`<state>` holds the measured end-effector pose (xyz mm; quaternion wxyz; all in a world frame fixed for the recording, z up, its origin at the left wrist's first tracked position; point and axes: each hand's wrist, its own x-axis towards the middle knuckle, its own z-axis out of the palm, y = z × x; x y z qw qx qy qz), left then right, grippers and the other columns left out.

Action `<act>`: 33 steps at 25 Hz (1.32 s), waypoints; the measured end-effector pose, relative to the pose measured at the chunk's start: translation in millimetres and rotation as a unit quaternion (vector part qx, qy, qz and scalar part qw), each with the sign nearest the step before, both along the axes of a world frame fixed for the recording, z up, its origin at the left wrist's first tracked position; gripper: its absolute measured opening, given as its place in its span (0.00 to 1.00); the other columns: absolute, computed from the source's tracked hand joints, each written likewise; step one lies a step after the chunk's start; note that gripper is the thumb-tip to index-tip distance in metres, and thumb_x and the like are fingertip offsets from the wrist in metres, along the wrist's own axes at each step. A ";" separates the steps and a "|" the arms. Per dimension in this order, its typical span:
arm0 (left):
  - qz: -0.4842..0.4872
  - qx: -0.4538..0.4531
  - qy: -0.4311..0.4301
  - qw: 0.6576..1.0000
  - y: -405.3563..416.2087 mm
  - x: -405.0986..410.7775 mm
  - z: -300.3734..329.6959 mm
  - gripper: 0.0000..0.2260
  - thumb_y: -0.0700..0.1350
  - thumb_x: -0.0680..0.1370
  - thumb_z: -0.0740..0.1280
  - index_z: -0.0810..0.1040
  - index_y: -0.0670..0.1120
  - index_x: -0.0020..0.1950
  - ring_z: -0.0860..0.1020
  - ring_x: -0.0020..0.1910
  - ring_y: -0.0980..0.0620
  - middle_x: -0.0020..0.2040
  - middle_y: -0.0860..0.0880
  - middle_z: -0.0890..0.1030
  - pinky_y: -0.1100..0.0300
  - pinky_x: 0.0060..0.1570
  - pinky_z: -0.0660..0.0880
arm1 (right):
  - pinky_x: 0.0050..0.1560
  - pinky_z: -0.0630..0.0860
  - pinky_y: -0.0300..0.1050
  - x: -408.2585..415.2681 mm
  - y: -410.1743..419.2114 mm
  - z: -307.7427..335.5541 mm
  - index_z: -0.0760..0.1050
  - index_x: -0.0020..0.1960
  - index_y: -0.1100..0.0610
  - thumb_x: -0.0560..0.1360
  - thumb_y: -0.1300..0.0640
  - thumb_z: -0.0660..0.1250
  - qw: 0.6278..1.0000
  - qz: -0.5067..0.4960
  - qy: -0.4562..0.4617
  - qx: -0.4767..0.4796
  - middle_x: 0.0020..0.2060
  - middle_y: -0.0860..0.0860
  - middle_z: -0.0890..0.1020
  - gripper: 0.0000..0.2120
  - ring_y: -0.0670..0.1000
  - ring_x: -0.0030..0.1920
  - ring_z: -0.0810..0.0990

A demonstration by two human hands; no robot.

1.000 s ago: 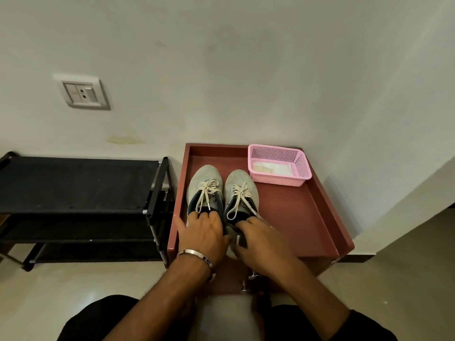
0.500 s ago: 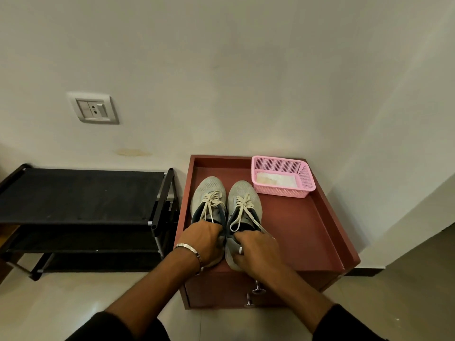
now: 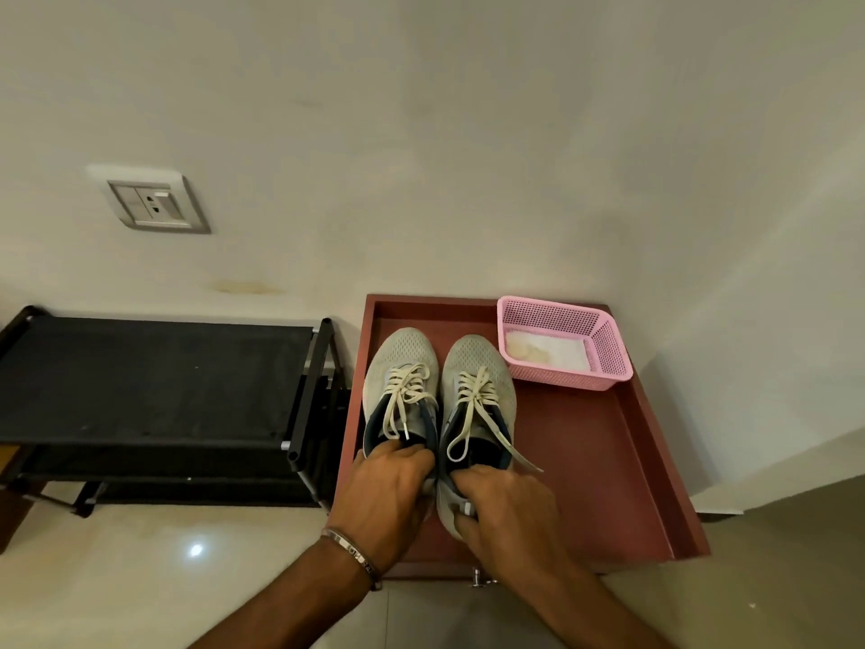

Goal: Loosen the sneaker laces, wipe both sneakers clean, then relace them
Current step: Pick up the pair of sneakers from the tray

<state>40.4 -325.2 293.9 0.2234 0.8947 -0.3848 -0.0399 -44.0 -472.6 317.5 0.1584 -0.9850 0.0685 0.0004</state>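
Note:
Two grey mesh sneakers with cream laces stand side by side, toes toward the wall, on a red-brown cabinet top point(image 3: 585, 466). My left hand point(image 3: 386, 501) grips the heel of the left sneaker point(image 3: 401, 363), fingers curled into its opening. My right hand point(image 3: 503, 505) grips the heel of the right sneaker point(image 3: 477, 367). Both sneakers' laces are threaded, with loose ends trailing over the tongues; one end lies on the cabinet top to the right.
A pink plastic basket point(image 3: 608, 348) holding a white cloth point(image 3: 545, 352) sits at the cabinet's back right corner. A black shoe rack point(image 3: 154, 381) stands to the left. A wall socket point(image 3: 152, 204) is above it. The cabinet top has raised edges.
The view has shifted downward and nearer to the cabinet. Both hands stay on the sneakers' heels; the sneakers sit slightly farther forward on the cabinet top.

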 end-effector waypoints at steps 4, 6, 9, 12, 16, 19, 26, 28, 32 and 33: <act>0.007 -0.005 0.018 1.000 4.5 9.3 40.1 0.01 0.47 0.74 0.67 0.76 0.51 0.44 0.78 0.45 0.51 0.43 0.53 0.81 0.58 0.41 0.75 | 0.43 0.75 0.46 11.0 2.3 42.2 0.77 0.53 0.48 0.75 0.51 0.64 0.999 0.010 0.035 0.016 0.50 0.46 0.82 0.09 0.51 0.49 0.81; 0.012 0.001 0.024 1.000 8.5 11.6 59.5 0.03 0.48 0.74 0.64 0.76 0.51 0.44 0.78 0.46 0.49 0.44 0.52 0.81 0.55 0.42 0.77 | 0.39 0.73 0.46 14.0 7.9 62.2 0.78 0.51 0.49 0.74 0.51 0.64 0.999 0.008 0.030 0.028 0.48 0.47 0.82 0.08 0.52 0.47 0.82; 0.017 0.017 0.044 0.999 17.0 9.0 83.7 0.06 0.48 0.76 0.61 0.77 0.50 0.46 0.78 0.49 0.48 0.46 0.52 0.82 0.52 0.42 0.78 | 0.40 0.73 0.45 12.4 18.2 92.2 0.78 0.53 0.48 0.76 0.49 0.63 0.997 0.000 0.064 0.038 0.49 0.47 0.82 0.09 0.52 0.49 0.81; 0.018 0.058 0.056 0.997 30.0 -1.4 110.8 0.01 0.47 0.75 0.67 0.77 0.52 0.46 0.79 0.47 0.49 0.45 0.54 0.81 0.53 0.36 0.78 | 0.41 0.72 0.45 4.3 29.7 121.2 0.77 0.54 0.49 0.77 0.50 0.62 0.994 0.001 0.094 0.049 0.51 0.49 0.82 0.09 0.53 0.50 0.81; 0.006 0.110 0.073 0.991 37.1 -5.9 157.6 0.05 0.47 0.79 0.61 0.76 0.50 0.52 0.77 0.54 0.47 0.53 0.52 0.81 0.51 0.46 0.77 | 0.44 0.72 0.46 -2.1 40.9 158.1 0.76 0.56 0.51 0.77 0.51 0.61 0.990 -0.010 0.121 0.064 0.52 0.50 0.81 0.10 0.55 0.52 0.80; -0.017 0.130 0.059 0.990 42.8 -4.6 196.2 0.08 0.46 0.81 0.58 0.75 0.48 0.56 0.75 0.57 0.45 0.57 0.49 0.79 0.50 0.50 0.75 | 0.44 0.74 0.47 -4.2 49.9 186.7 0.77 0.53 0.50 0.76 0.48 0.63 0.992 -0.023 0.111 0.063 0.50 0.50 0.81 0.10 0.54 0.51 0.81; -0.020 0.154 0.066 0.986 49.9 8.1 259.1 0.10 0.47 0.82 0.57 0.74 0.45 0.57 0.75 0.57 0.42 0.57 0.45 0.79 0.47 0.51 0.75 | 0.39 0.70 0.45 4.1 63.0 252.9 0.79 0.52 0.52 0.77 0.48 0.62 0.995 -0.035 0.068 0.061 0.47 0.51 0.83 0.11 0.55 0.48 0.81; -0.021 0.149 0.059 0.987 53.9 8.6 273.5 0.10 0.47 0.82 0.58 0.74 0.44 0.56 0.75 0.57 0.41 0.57 0.45 0.79 0.46 0.49 0.74 | 0.37 0.68 0.44 6.8 67.5 269.2 0.79 0.49 0.53 0.77 0.46 0.62 0.995 -0.037 0.068 0.056 0.45 0.52 0.83 0.12 0.56 0.45 0.82; -0.011 0.128 0.058 0.990 64.9 10.2 296.9 0.09 0.48 0.81 0.60 0.74 0.44 0.55 0.75 0.55 0.42 0.55 0.45 0.79 0.48 0.46 0.73 | 0.38 0.74 0.46 13.2 77.6 291.0 0.79 0.48 0.53 0.76 0.44 0.62 0.995 -0.039 0.078 0.047 0.44 0.52 0.83 0.13 0.56 0.44 0.82; -0.007 0.122 0.058 0.991 67.7 10.0 300.9 0.09 0.47 0.80 0.60 0.74 0.44 0.54 0.75 0.55 0.42 0.55 0.45 0.79 0.49 0.46 0.73 | 0.40 0.75 0.47 14.1 79.7 295.1 0.78 0.49 0.53 0.76 0.45 0.63 0.995 -0.033 0.087 0.043 0.45 0.51 0.83 0.12 0.56 0.46 0.82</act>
